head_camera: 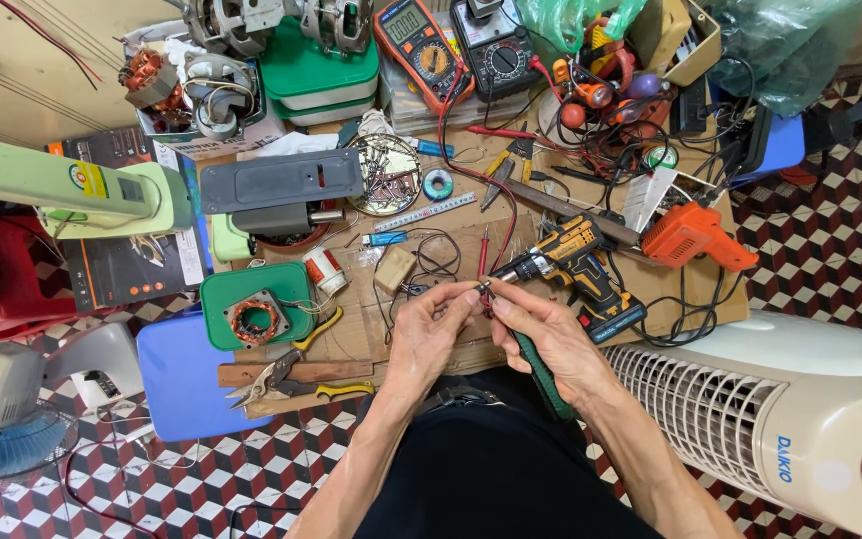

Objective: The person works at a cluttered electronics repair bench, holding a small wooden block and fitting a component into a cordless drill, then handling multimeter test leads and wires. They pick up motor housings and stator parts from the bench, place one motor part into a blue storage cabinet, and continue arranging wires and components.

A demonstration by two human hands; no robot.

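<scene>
Head view, looking down: two bare hands meet over the near edge of a cluttered cardboard worktop (pixel 351 339). The left hand (pixel 429 334) and the right hand (pixel 541 334) pinch one small part (pixel 483 290) between their fingertips; it is too small to identify. The right hand also grasps one green-handled tool (pixel 543 374), its handle running back towards the wrist.

Just behind the hands lies one yellow and black cordless drill (pixel 576 268). One orange corded drill (pixel 692 236) lies near the right edge. At the far edge stand two multimeters, one orange (pixel 419 42) and one black (pixel 496 45). Near the left edge sits one green tray (pixel 214 299) holding one copper motor winding (pixel 254 321). One pair of yellow-handled snips (pixel 286 381) lies at the near left corner. One white tower fan (pixel 800 399) lies on the floor to the right.
</scene>
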